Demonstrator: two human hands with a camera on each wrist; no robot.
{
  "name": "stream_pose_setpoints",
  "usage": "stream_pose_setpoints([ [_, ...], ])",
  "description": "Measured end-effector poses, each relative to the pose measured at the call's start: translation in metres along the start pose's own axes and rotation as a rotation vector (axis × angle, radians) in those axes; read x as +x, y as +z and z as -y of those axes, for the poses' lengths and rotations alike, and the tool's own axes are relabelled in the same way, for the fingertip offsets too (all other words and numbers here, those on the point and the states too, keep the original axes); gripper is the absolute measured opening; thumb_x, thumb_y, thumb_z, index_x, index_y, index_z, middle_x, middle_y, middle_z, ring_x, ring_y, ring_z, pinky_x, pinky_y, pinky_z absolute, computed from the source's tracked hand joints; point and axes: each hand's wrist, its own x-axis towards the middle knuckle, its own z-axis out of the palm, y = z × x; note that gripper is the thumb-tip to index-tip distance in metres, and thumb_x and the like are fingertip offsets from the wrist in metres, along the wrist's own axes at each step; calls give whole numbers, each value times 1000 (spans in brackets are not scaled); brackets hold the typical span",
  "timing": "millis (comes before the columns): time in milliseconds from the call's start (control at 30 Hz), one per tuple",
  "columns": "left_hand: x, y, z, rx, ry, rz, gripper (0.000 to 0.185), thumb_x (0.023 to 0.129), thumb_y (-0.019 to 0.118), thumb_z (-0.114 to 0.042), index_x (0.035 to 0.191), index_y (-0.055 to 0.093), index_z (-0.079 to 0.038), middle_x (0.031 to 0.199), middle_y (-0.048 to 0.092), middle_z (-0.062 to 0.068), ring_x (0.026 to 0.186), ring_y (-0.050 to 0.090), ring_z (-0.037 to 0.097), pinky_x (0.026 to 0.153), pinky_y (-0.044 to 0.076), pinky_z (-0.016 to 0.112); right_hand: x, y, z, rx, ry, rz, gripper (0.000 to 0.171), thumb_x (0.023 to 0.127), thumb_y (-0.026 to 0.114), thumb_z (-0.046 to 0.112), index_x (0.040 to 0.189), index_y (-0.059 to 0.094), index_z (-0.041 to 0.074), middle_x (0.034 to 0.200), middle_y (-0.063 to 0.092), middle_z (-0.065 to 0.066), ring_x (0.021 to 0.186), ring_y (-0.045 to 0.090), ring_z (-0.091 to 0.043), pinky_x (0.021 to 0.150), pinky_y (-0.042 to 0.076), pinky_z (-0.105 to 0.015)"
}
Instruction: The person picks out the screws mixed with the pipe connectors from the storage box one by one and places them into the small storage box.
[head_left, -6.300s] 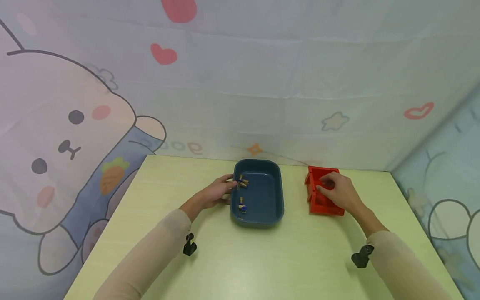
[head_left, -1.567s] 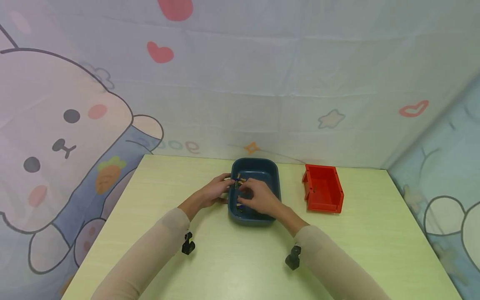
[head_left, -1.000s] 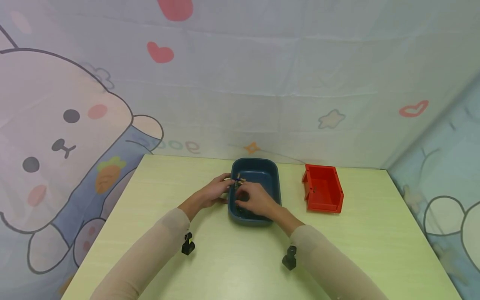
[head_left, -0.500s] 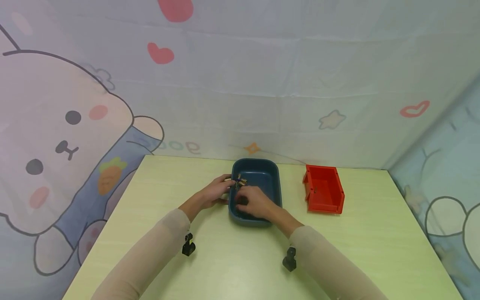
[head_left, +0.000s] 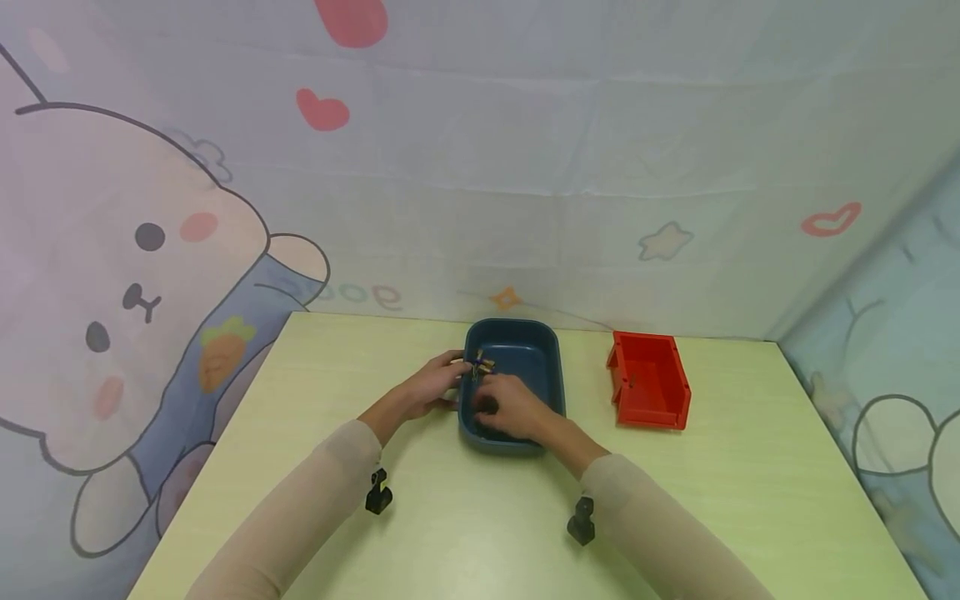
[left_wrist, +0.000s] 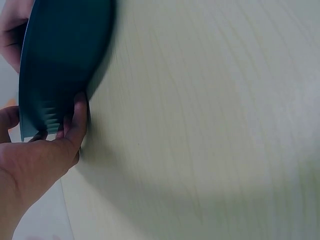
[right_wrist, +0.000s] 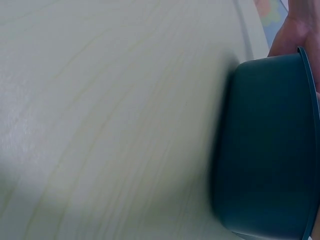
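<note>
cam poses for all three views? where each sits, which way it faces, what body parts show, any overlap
Head: worn on the head, faces forward and down at the table; both sleeved arms show, left hand at the blue tray, right hand in it, red bin to the right.
Left wrist: low beside the tray's outer wall; left hand shows, touching the wall.
Right wrist: low at table level, faces the tray's outer wall; a bit of a hand at the rim.
Shared: all three see the tray and table.

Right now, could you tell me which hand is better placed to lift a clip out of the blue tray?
Probably the right hand: it is already inside the blue tray, near the clips. The left hand grips the tray's left rim.
</note>
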Motion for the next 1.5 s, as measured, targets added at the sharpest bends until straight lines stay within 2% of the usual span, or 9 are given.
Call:
stream_pose_setpoints([
  [33, 0, 0, 0, -1, -1, 0, 56, 113, 48, -25, 165, 33, -11, 153, 53, 20, 143, 51, 36, 91, 60, 46, -1, -6, 9, 3, 21, 13, 11, 87, 84, 11, 97, 80, 6, 96, 70, -2, 91, 64, -21, 83, 54, -40],
  [167, 0, 1, 0, -2, 0, 1, 56, 113, 48, -26, 165, 33, -12, 153, 53, 20, 143, 51, 36, 90, 60, 46, 0, -6, 11, -5, 33, 37, 11, 87, 83, 10, 97, 80, 7, 98, 70, -4, 94, 65, -23, 87, 54, -40],
  [467, -2, 0, -1, 9, 6, 15, 57, 113, 48, -27, 166, 31, -11, 155, 51, 21, 145, 49, 39, 93, 59, 48, 1, -3, 10, -45, 40, 82, 16, 87, 86, 20, 97, 79, 10, 100, 66, 0, 95, 60, -20, 87, 52, -37],
  [833, -1, 0, -2, 11, 2, 14, 57, 113, 48, -27, 166, 31, -11, 156, 50, 21, 146, 48, 39, 94, 58, 49, -1, -4, 12, -94, 44, 118, 22, 87, 87, 22, 104, 80, 11, 100, 58, 0, 95, 54, -19, 85, 49, -36],
  [1233, 1, 1, 1, 3, 0, -7, 57, 113, 50, -27, 165, 33, -12, 155, 52, 19, 146, 48, 37, 92, 60, 47, -1, -2, 12, -104, 51, 105, 20, 85, 87, 24, 100, 80, 13, 100, 59, 0, 93, 51, -19, 82, 46, -35],
  [1500, 1, 0, 2, 1, 3, -6, 57, 113, 50, -27, 165, 34, -11, 154, 52, 19, 145, 49, 37, 91, 60, 46, 2, 0, 8, -10, 62, 55, 17, 85, 86, 21, 97, 79, 11, 98, 66, 0, 96, 57, -19, 88, 49, -38],
])
